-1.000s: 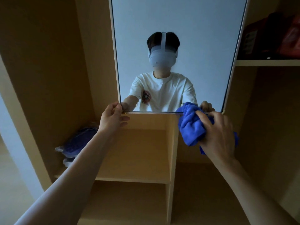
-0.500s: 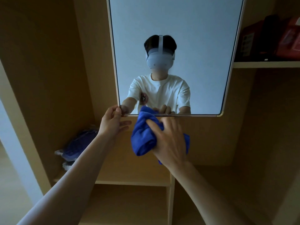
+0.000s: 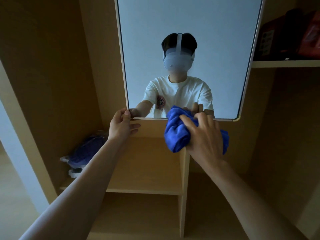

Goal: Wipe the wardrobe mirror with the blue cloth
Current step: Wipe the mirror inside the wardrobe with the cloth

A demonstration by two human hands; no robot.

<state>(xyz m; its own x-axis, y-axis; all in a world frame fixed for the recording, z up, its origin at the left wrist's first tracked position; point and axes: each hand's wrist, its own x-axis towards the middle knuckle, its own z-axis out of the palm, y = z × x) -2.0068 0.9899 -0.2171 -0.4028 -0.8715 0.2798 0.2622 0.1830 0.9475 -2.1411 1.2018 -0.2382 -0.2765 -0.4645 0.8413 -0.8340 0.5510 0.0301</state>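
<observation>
Wardrobe mirror [image 3: 207, 23]: a tall rectangular pane of glass in a thin pale frame, hung in the middle of the wardrobe, its bottom edge level with the two hands.
Reflection: a person in a white T-shirt and a white headset, with a plain pale wall behind.
Blue cloth [image 3: 178, 132]: a soft, bright blue cloth, bunched into a wad. Its top lies against the glass at the bottom edge, right of centre, and the rest hangs below the frame.
Right hand [image 3: 206, 135]: clenched round the wad, fingers spread over it and pressing it to the mirror.
Left hand [image 3: 121, 125]: grasping the mirror's lower left corner - thumb on the front of the frame, fingers reaching beneath.
Wardrobe [image 3: 52, 66]: light brown wooden panels all round, dim inside.
Lower shelf [image 3: 147, 170]: a wooden board below the mirror, closed on its right by an upright divider [image 3: 184, 170]. There is an open compartment under it.
Blue bundle [image 3: 84, 153]: dark blue fabric in clear plastic wrap, lying at the left end of that shelf, partly behind the left forearm.
Upper right shelf [image 3: 285, 63]: a pale board beside the mirror, carrying dark and red items [image 3: 294, 35] - too shadowed to tell what they are.
</observation>
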